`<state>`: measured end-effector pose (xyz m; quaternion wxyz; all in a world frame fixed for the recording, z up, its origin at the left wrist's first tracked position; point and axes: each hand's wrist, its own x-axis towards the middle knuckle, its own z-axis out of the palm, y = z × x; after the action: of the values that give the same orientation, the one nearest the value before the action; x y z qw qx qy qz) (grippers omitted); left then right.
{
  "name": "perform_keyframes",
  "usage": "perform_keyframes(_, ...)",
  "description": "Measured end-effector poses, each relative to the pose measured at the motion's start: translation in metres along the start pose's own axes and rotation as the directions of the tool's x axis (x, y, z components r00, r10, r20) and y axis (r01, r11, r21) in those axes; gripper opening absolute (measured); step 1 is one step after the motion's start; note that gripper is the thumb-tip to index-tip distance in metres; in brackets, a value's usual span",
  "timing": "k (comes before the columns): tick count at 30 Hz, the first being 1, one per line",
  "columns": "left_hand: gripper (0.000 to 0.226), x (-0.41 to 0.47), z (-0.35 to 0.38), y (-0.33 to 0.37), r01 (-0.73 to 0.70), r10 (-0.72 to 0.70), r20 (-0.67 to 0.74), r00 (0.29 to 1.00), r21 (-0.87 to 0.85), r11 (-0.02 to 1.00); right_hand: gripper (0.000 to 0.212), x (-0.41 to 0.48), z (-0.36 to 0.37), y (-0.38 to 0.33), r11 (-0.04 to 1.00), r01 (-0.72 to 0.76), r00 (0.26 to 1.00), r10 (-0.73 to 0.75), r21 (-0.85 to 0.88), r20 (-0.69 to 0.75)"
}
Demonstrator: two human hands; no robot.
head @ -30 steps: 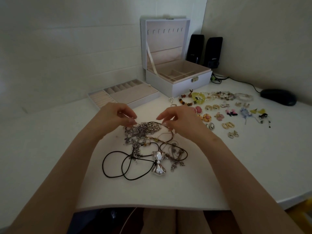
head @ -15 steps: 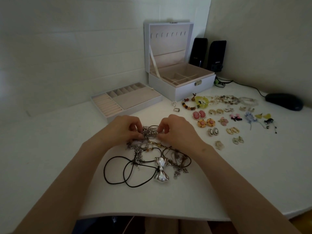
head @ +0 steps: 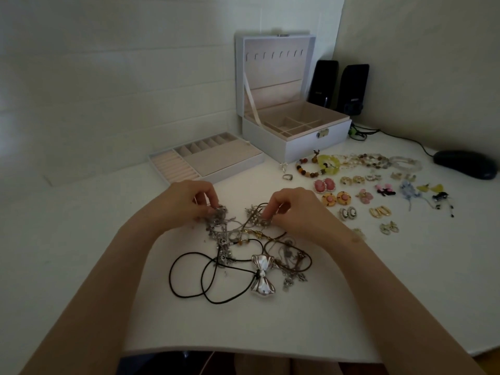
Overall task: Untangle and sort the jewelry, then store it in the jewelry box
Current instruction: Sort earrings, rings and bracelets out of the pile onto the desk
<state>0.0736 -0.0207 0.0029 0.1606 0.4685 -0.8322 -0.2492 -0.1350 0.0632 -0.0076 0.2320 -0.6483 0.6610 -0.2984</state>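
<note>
A white table (head: 81, 239) fills a dim corner with pale walls; the tangle of necklaces (head: 243, 239) lies on it, right in front of the person. The left hand (head: 181, 204) has its fingertips squeezed together on a lump of silver chain at the tangle's top left; the right hand (head: 295, 212) pinches a beaded bit at the top right.

The chains look thin, light and floppy; I think a hard pull could snap them or make the knots tighter, so it is best to hold a loose loop next to a knot and wiggle it gently. The black cord (head: 189, 277) looks softer and thicker; the silver bow (head: 262, 277) looks hard and smooth, so it may slip.

Past the hands sit a tray (head: 205, 163) on the left and the open jewelry box (head: 311, 142) behind; earrings (head: 378, 212), bracelets (head: 351, 163) and a ring (head: 287, 177) lie in rows on the right. Some earrings are near the right wrist, so a swinging chain could knock them; two speakers (head: 341, 85) and a mouse (head: 465, 165) sit well back.
</note>
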Motion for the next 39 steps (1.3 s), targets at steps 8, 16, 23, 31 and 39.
perform_keyframes(8, 0.006, 0.001, -0.005, -0.005, 0.018, -0.045, -0.17, 0.984, -0.157, 0.988, 0.016, 0.01, 0.004, -0.006, 0.991, 0.04, 0.999, -0.04, -0.126, 0.006)
perform_keyframes(16, 0.022, -0.002, 0.001, 0.003, 0.068, -0.072, -0.071, 0.995, -0.061, 0.996, 0.01, 0.02, 0.015, -0.018, 0.998, 0.049, 0.998, -0.05, -0.036, -0.046)
perform_keyframes(23, 0.01, 0.001, 0.011, 0.009, 0.008, -0.008, -0.02, 1.0, 0.029, 1.0, 0.01, 0.015, 0.005, -0.011, 0.838, -0.043, 0.998, 0.066, 0.544, -0.024)
perform_keyframes(31, 0.006, -0.001, 0.004, 0.009, 0.044, -0.069, -0.089, 0.994, -0.253, 0.967, 0.014, 0.012, -0.001, -0.011, 0.802, 0.006, 1.0, 0.012, 0.597, -0.026)
perform_keyframes(39, 0.012, 0.0, 0.002, 0.008, 0.069, -0.093, -0.054, 0.994, -0.34, 0.938, 0.024, 0.01, 0.0, -0.012, 0.872, 0.045, 0.999, -0.029, 0.487, -0.04)
